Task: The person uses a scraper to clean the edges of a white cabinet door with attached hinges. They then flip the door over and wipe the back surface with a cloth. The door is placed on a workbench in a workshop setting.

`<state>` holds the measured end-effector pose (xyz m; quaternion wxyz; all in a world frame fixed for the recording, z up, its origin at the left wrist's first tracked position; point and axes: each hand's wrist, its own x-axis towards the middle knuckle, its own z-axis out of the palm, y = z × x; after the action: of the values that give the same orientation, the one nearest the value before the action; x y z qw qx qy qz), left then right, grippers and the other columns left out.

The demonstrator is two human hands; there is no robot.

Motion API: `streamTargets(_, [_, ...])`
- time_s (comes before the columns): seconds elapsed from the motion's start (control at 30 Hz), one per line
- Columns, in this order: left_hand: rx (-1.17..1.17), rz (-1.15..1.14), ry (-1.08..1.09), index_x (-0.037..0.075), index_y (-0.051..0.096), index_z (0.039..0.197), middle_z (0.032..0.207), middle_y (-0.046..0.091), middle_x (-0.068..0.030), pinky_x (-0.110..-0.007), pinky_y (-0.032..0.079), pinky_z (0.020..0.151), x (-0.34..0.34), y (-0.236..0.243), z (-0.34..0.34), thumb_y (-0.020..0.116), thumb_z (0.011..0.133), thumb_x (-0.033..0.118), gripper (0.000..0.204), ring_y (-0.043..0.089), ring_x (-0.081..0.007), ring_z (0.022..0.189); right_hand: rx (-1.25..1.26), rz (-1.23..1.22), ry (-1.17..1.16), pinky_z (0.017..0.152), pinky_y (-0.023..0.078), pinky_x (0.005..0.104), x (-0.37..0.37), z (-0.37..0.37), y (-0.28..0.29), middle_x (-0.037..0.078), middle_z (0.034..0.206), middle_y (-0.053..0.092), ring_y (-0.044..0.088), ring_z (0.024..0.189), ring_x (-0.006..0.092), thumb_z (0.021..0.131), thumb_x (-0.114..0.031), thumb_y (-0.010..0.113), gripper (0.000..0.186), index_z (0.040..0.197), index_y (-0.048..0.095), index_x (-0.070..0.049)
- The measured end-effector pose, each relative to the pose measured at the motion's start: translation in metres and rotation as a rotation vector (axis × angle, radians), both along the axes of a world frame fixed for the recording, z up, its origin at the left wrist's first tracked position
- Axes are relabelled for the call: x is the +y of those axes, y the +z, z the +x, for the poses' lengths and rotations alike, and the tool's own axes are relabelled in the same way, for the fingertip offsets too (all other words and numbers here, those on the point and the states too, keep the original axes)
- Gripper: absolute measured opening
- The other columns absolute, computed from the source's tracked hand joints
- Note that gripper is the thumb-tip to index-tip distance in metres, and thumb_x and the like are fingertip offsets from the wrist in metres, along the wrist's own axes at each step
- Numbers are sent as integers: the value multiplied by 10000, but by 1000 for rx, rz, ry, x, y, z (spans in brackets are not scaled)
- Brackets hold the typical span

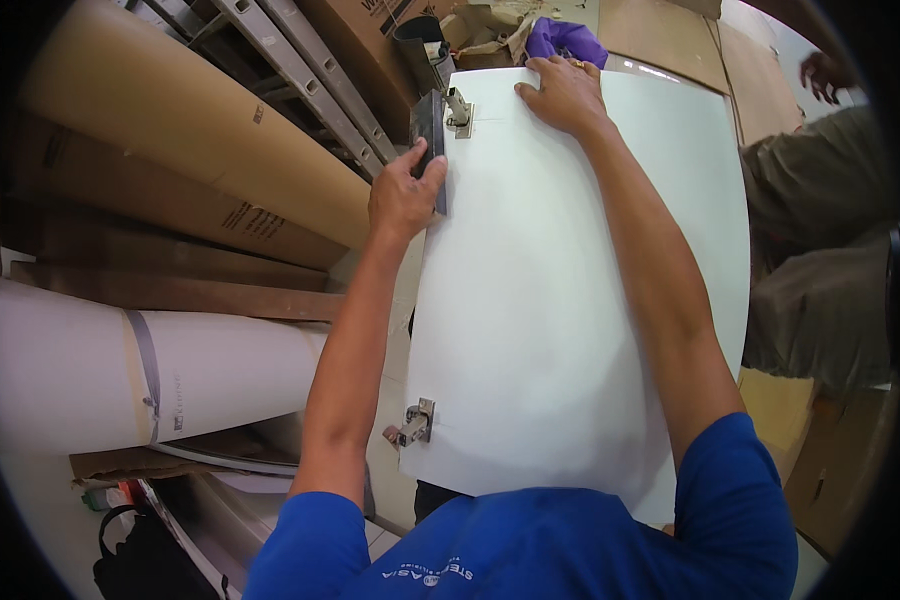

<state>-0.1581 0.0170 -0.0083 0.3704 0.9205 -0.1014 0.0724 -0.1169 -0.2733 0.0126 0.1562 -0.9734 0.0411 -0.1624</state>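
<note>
A white cabinet door panel [540, 290] lies before me, its near end against my body. My left hand [405, 197] grips a long dark rectangular block [429, 125], which stands along the panel's upper left edge. Just right of that block, a metal hinge [459, 113] is fixed to the panel. A second metal hinge [416, 424] sticks out at the lower left edge. At the panel's far edge rests my right hand [568, 95], fingers spread and curling over the rim, holding no tool.
To the left lean a metal ladder [305, 85], a big brown roll [200, 120] and a white roll [80, 370] with a grey strap. Purple cloth [566, 40] lies beyond the panel. Another person's trousered leg [815, 190] and hand [825, 77] are close on the right.
</note>
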Motion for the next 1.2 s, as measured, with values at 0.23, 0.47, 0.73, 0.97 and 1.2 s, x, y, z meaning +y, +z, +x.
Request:
streamTargets(0.23, [0, -35, -148, 26, 676, 1433, 1222, 763, -240, -433, 567, 947, 27, 20, -60, 764, 933, 473, 676, 755, -304, 1090, -75, 66, -7, 1262, 244, 561, 0, -2, 1, 163, 1388, 686, 609, 1363, 314, 963, -431, 656, 541, 1394, 689, -104])
streamTargets(0.47, [133, 122, 24, 55, 671, 1443, 1076, 798, -221, -423, 579, 927, -6, 34, 8, 704, 935, 492, 672, 777, -350, 993, -54, 77, 22, 1269, 242, 561, 4, 4, -3, 145, 1394, 692, 611, 1367, 309, 970, -446, 660, 528, 1382, 691, -116])
streamTargets(0.73, [75, 221, -58, 61, 696, 1411, 1126, 782, -244, -458, 588, 913, 6, 55, -88, 752, 911, 422, 619, 759, -411, 1020, -19, 20, -28, 1266, 252, 574, -5, -3, -1, 137, 1439, 672, 609, 1380, 291, 975, -466, 646, 551, 1414, 671, -135])
streamTargets(0.97, [24, 207, 177, 111, 709, 1421, 1174, 790, -198, -418, 568, 961, -15, 39, 19, 702, 884, 559, 700, 749, -347, 1114, -80, 0, 2, 1253, 270, 591, 3, 0, -2, 131, 1434, 676, 607, 1380, 295, 976, -453, 644, 550, 1429, 666, -143])
streamTargets(1.2, [138, 513, 31, 55, 681, 1434, 1122, 784, -231, -430, 576, 890, -22, 52, -54, 694, 939, 476, 650, 753, -355, 982, -26, 19, -17, 1252, 265, 581, -6, 0, -6, 120, 1386, 697, 630, 1335, 286, 967, -452, 666, 516, 1376, 712, -141])
